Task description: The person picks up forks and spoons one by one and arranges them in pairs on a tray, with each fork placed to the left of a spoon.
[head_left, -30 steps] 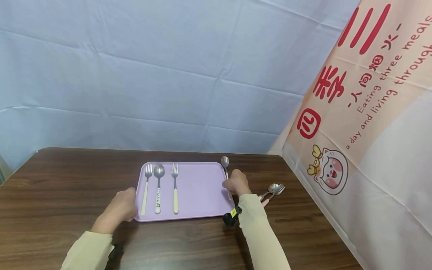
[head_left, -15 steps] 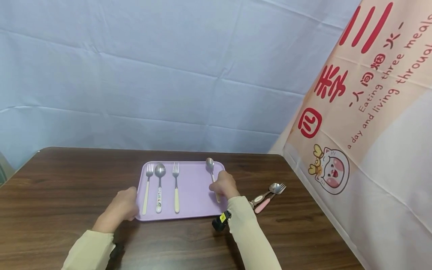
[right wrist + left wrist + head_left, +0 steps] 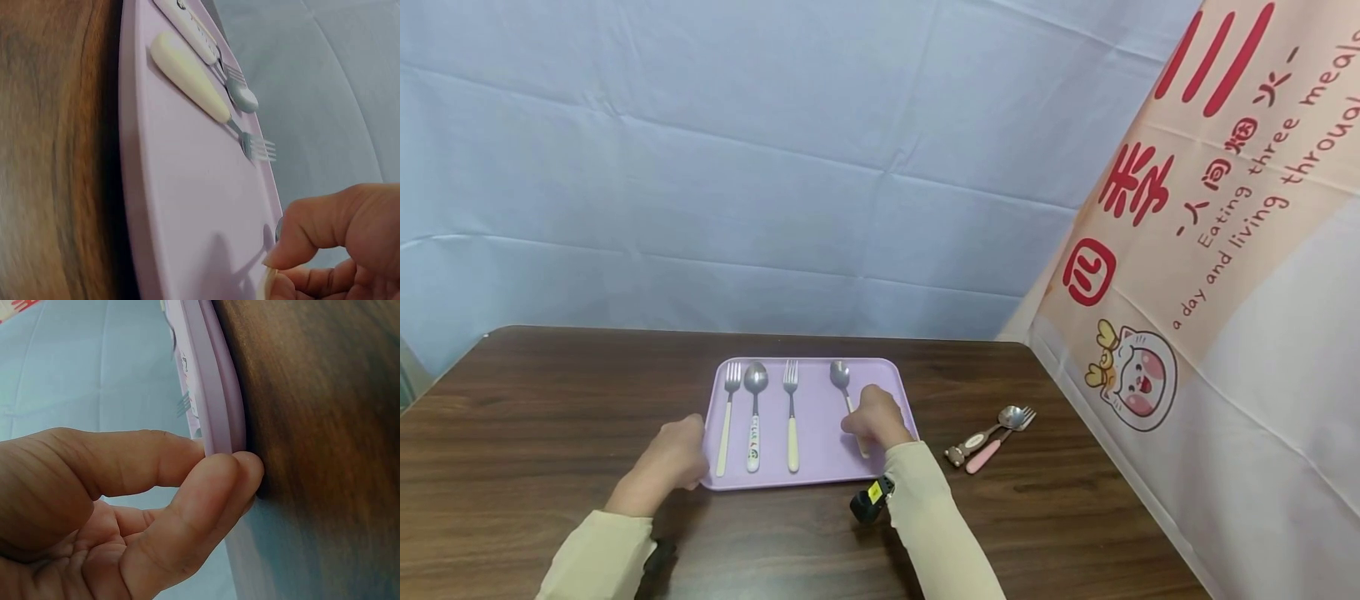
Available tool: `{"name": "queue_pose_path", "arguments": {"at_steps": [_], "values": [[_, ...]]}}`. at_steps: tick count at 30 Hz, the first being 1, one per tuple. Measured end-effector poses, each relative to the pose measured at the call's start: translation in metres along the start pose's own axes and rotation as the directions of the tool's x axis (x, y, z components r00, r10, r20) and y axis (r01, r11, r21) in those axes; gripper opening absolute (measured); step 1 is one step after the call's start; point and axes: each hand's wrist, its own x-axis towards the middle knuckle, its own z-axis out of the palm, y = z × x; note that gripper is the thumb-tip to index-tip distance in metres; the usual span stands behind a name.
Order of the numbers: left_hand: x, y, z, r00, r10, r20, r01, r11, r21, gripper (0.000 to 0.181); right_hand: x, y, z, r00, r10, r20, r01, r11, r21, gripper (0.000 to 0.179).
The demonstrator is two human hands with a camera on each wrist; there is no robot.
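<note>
My left hand [image 3: 675,454] pinches the left rim of a lilac tray [image 3: 820,421]; in the left wrist view the thumb and fingers [image 3: 206,494] close over its edge. With my right hand [image 3: 877,417] I hold a spoon [image 3: 840,375] by its pale handle over the right part of the tray, its bowl pointing away. To its left lie a fork with a cream handle [image 3: 792,442], a spoon with a patterned white handle [image 3: 753,446] and a fork with a slim white handle [image 3: 725,433], side by side, heads to the back.
Right of the tray, a brown-handled spoon [image 3: 977,439] and a pink-handled fork [image 3: 992,450] lie crossed on the dark wooden table [image 3: 565,392]. Pale blue cloth [image 3: 737,167] hangs behind the table, and a printed cloth [image 3: 1225,275] borders its right side.
My right hand has carried the spoon leftward, from the tray's right edge to over its surface. The crossed spoon and fork have come into full view. My left hand stays at the rim.
</note>
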Motion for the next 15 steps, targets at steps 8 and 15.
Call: {"name": "queue_pose_path", "arguments": {"at_steps": [8,15], "values": [[0.0,0.0,0.0,1.0,-0.008,0.002,0.008,1.0,-0.005,0.028,-0.003,-0.012,0.008,0.999,0.005,0.043,-0.005,1.0,0.019,0.018],[0.0,-0.001,0.0,1.0,-0.007,0.003,0.007,1.0,-0.019,0.027,-0.005,-0.018,0.014,0.999,-0.014,0.048,0.013,1.0,0.024,0.017]]}}
